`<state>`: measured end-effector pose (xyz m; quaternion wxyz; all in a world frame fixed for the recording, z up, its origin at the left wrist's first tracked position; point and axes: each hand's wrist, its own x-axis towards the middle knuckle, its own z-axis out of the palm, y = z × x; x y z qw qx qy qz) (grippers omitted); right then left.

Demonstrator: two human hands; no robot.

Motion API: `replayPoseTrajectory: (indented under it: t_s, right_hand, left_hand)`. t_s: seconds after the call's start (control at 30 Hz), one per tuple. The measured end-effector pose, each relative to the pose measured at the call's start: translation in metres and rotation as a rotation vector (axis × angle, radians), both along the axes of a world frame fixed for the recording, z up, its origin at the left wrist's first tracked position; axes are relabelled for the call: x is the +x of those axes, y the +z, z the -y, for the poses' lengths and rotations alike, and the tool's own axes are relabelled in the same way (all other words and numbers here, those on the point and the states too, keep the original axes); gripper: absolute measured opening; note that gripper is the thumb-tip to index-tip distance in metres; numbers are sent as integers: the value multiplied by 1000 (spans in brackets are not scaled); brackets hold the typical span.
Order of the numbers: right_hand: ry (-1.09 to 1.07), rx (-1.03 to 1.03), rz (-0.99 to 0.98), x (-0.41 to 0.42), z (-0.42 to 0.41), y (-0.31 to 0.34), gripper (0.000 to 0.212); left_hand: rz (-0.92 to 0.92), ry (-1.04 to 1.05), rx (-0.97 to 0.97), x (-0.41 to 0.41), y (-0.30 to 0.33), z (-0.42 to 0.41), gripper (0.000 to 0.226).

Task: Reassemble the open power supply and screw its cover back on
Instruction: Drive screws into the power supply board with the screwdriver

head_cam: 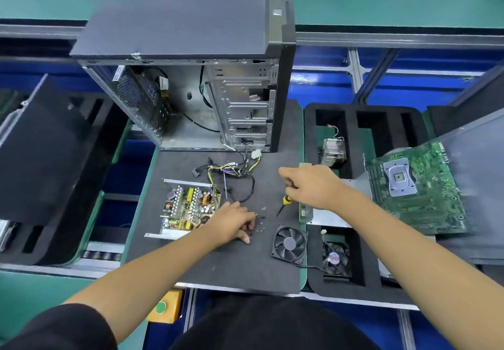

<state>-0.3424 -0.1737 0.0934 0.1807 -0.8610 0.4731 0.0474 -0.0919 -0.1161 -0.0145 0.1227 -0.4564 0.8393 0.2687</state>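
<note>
The open power supply lies on the dark mat at 9 o'clock from the left hand, whose curled fingers pinch at small screws. The right hand – at 2 o'clock – grips a screwdriver.

Open power supply on mat, left hand over screws, right hand gripping screwdriver

Screws perhaps, too small
</note>
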Motion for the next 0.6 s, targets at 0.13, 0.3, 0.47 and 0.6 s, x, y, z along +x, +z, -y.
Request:
replayPoseTrajectory:
  t_s: [0.13,0.3,0.47,0.6]
  right_hand:
    - [33,-18,-1,6,0,-2,12]
    - [21,-21,11,14,0,-1,13]
    - [16,5,7,20,4,5,12]
    - [-13,12,59,25,7,12,16]
  left_hand:
    - [8,-15,-18,-7,1,-4,37]
    - [-26,83,20,-10,1,-8,21]
    - [-117,225,152,-8,7,-2,15]
    - [-374,432,165,8,18,3,13]
